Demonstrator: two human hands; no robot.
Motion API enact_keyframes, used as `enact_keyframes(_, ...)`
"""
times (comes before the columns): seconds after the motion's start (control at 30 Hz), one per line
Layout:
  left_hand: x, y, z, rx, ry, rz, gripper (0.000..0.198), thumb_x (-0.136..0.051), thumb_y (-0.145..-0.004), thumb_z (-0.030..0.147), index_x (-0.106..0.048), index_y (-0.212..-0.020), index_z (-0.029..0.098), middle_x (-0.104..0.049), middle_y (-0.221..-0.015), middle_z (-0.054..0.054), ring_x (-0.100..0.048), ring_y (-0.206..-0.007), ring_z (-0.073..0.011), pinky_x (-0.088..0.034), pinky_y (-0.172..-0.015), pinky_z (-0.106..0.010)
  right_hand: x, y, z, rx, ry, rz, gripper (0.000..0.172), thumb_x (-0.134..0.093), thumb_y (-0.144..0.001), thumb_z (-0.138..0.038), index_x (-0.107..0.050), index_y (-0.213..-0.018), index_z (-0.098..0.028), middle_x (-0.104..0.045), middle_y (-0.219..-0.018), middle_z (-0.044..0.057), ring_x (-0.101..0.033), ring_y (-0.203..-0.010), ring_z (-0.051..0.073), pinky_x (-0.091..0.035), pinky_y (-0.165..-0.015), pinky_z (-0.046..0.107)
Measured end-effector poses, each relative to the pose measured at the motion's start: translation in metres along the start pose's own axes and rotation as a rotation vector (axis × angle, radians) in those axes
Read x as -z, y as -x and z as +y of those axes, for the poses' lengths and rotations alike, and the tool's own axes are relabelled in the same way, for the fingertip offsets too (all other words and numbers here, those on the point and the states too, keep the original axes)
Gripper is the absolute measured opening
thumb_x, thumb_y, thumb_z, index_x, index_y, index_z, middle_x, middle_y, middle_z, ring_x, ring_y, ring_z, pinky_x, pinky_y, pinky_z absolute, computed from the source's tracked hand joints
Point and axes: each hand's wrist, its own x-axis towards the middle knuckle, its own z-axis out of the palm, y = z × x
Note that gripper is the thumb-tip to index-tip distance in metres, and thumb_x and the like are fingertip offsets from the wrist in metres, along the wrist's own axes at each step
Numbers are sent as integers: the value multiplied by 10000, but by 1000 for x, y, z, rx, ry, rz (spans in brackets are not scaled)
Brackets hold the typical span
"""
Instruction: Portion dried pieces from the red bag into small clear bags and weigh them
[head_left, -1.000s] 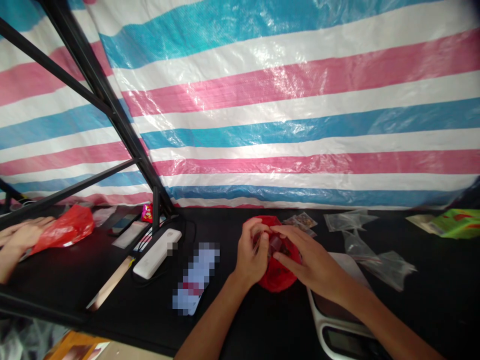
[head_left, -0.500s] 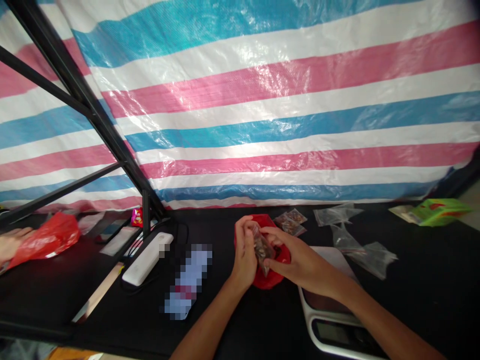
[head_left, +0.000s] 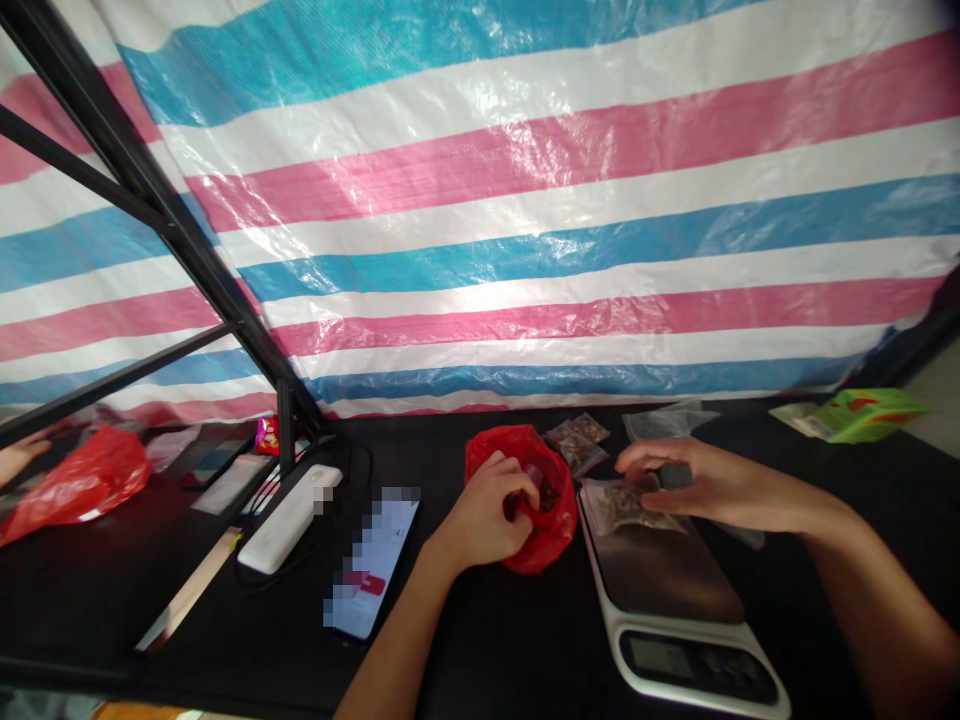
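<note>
Over a packet (head_left: 628,508), right fingers (head_left: 639,456) arch apart; left fingers (head_left: 501,485) curl into a bag (head_left: 553,538), grip hidden.

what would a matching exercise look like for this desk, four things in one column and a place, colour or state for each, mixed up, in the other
Things:
1. red bag in the middle
2. scale
3. phone
4. green packet

Descriptions:
A. farthest to the right of the four
B. lying face up with a light screen
C. the left hand is at its open mouth
D. white frame, with the right hand over its far end

Right pairs: 1-C, 2-D, 3-B, 4-A
</note>
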Motion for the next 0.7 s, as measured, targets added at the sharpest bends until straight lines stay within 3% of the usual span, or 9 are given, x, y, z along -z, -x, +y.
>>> enact_keyframes(0.17, -12, 4, 0, 30, -136, -129, 296, -598, -633, 7, -686, -813, 225, -592, -944, -24, -501, -934, -213, -407, -860, -368, -2, -2, 1, -21, 62, -65, 322, -706, -922, -492, -745, -1135, -253, -769, -1111, 50, -702, -1058, 306, -530, -920, 368)
enact_keyframes(0.4, -11, 4, 0, 54, -165, -166, 217, -628, -700, 42, -685, -801, 225, -602, -975, -23, -488, -967, -217, -412, -890, -394, -1, -9, 8, 25, 63, 223, 382, -617, -976, -564, -728, -1197, -272, -743, -1261, 70, -671, -1167, 319, -522, -1010, 413)
enact_keyframes(0.57, -6, 4, 2, 79, -161, -186, 239, -650, -720, 66, -738, -849, 246, -601, -1005, -27, -490, -979, -222, -406, -915, -408, -8, -14, 2, 86, 92, 249, 339, -618, -985, -538, -737, -1158, -272, -753, -1211, 74, -676, -1142, 315, -519, -1023, 439)
enact_keyframes(0.7, -5, 5, 4, 84, -173, -200, 197, -687, -758, 125, -759, -881, 261, -587, -1010, -30, -483, -988, -228, -403, -931, -417, -28, -21, -13, 241, 205, 231, 218, -647, -973, -450, -762, -1049, -281, -730, -1187, 77, -631, -1216, 312, -463, -1110, 486)
